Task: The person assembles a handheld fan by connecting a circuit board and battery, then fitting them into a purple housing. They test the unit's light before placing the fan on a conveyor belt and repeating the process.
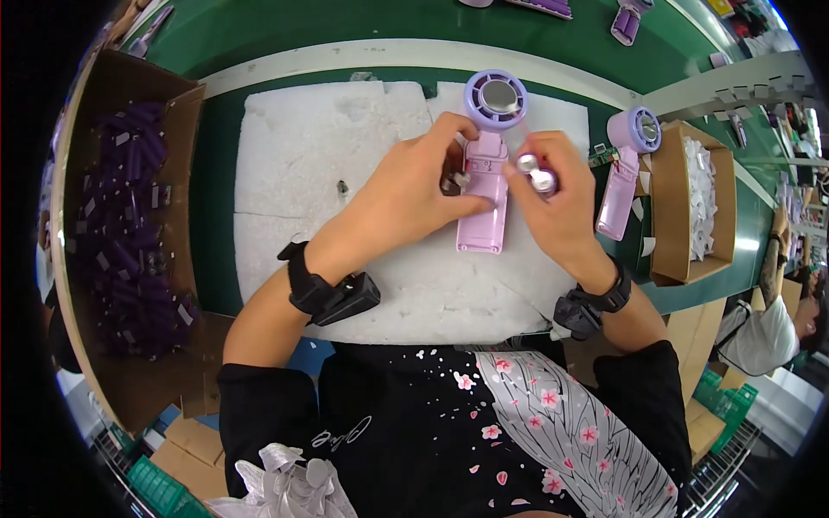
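Observation:
A lilac and pink handheld fan [484, 226] lies on the white foam board [294, 181], its round head pointing away from me and its handle toward me. My left hand [414, 177] grips the handle from the left, thumb across its face and index finger near the head. A small metallic bit shows under those fingers, too hidden to name. At the right of the handle, my right hand [560, 194] is closed on a small piece with two shiny silver rounded ends [537, 175]. Its full shape is covered by the fingers.
A second fan [620, 194] with a green circuit board [604, 155] lies right of the foam. Further right stands a carton [665, 243] of white pieces. On the left, a large carton [197, 155] holds dark purple parts. More fan parts [628, 24] lie across the far green bench.

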Available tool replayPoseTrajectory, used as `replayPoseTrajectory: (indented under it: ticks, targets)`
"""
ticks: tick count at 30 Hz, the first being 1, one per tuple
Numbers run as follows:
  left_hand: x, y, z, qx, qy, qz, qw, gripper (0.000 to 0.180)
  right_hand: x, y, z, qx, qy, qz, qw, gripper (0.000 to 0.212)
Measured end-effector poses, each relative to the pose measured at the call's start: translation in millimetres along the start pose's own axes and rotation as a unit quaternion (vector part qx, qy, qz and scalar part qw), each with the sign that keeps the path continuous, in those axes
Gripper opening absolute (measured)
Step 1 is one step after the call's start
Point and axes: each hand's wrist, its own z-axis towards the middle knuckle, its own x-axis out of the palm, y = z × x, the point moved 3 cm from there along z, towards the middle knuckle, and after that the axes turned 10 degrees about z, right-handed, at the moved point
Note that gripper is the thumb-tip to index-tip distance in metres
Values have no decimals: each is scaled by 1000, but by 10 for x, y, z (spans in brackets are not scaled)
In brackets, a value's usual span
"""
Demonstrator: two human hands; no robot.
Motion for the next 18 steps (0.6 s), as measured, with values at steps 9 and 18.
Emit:
replayPoseTrajectory:
  ticks: [9,18]
  targets:
    - [-123,101,-30,64,4,-14,998,18,2,124,34,-1,55,-61,997,24]
    - [-99,76,-77,108,-31,14,994,21,72,183,23,-196,128,-107,966,32]
